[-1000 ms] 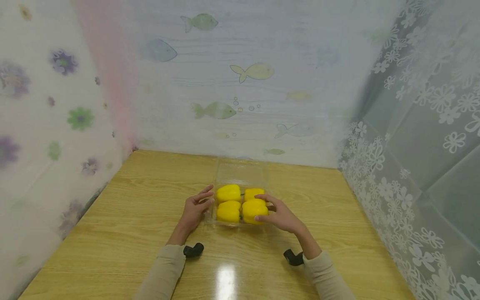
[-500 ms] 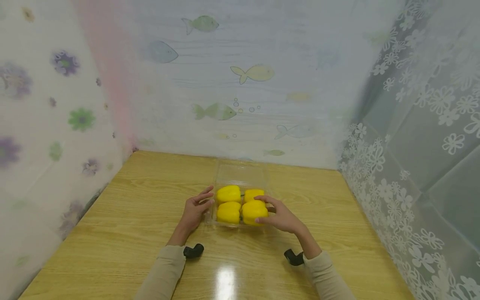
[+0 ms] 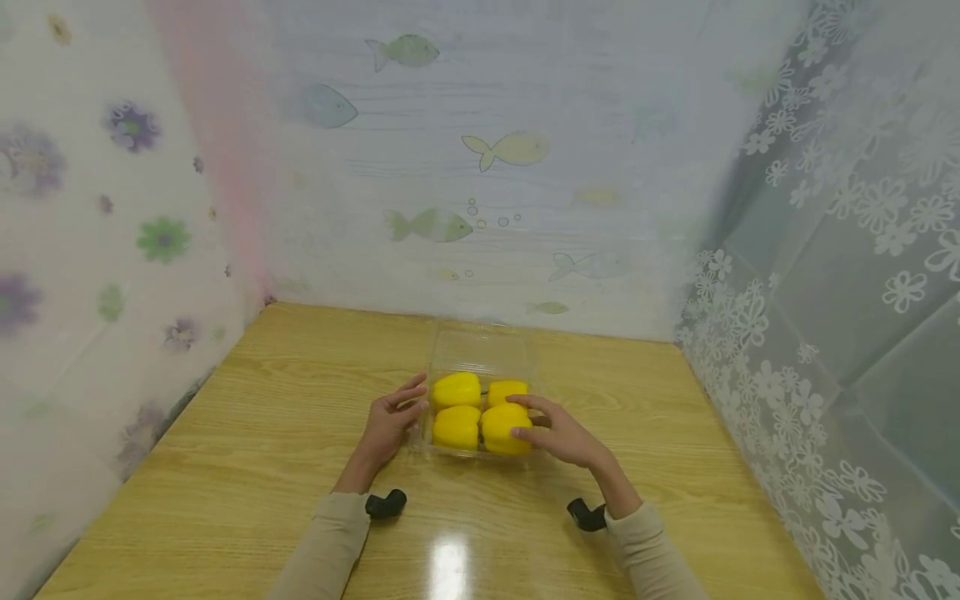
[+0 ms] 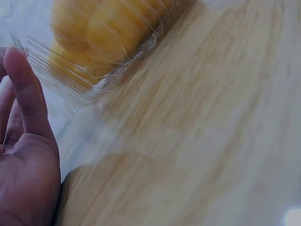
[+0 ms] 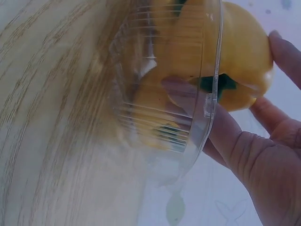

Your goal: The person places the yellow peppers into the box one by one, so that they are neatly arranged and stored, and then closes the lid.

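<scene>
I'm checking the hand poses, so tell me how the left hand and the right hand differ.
The left hand rests with nearly straight fingers against the left side of the clear box; the right hand curls its grip round the near right yellow pepper.
The left hand touches only plastic; the right hand's fingers touch the pepper itself.
Both wear beige sleeves and flank the same box.

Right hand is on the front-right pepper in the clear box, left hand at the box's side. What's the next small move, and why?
Probably lift that front-right pepper straight up out of the clear box. The right hand already has fingers and thumb curled round it, and the left hand rests against the box's left side, placed to steady it. Three other peppers sit tight alongside, so lift vertically.
</scene>
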Demonstrator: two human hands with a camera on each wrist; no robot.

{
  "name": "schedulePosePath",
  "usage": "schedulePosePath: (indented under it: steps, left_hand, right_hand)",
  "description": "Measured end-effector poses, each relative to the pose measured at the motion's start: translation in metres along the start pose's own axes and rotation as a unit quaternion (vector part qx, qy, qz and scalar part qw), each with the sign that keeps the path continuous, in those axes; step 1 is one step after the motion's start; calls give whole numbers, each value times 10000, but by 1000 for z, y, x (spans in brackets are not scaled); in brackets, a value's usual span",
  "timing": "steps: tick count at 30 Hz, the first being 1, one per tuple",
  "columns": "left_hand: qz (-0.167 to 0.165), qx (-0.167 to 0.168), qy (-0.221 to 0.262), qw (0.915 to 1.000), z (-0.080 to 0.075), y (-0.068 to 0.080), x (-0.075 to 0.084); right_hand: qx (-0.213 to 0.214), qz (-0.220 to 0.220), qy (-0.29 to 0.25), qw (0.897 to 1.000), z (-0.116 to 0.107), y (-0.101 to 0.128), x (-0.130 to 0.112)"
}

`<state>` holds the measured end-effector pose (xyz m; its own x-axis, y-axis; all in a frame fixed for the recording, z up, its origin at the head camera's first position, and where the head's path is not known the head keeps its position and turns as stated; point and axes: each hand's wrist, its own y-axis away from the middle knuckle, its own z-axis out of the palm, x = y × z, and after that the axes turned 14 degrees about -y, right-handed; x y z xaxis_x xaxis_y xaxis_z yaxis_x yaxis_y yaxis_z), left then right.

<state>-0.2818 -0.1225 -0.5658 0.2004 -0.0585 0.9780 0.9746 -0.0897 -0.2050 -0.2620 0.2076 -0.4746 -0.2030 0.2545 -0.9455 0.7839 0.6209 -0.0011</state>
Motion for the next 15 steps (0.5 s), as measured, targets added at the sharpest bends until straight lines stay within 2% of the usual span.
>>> schedulePosePath:
  steps: [8, 15]
  left_hand:
    - [-10, 25, 8, 10000, 1, 0, 1]
    - [-12, 28, -27, 10000, 1, 2, 3]
  right_hand:
    - [-95, -245, 275, 9993, -1, -3, 1]
    - [-22, 21, 315, 9995, 3, -2, -7]
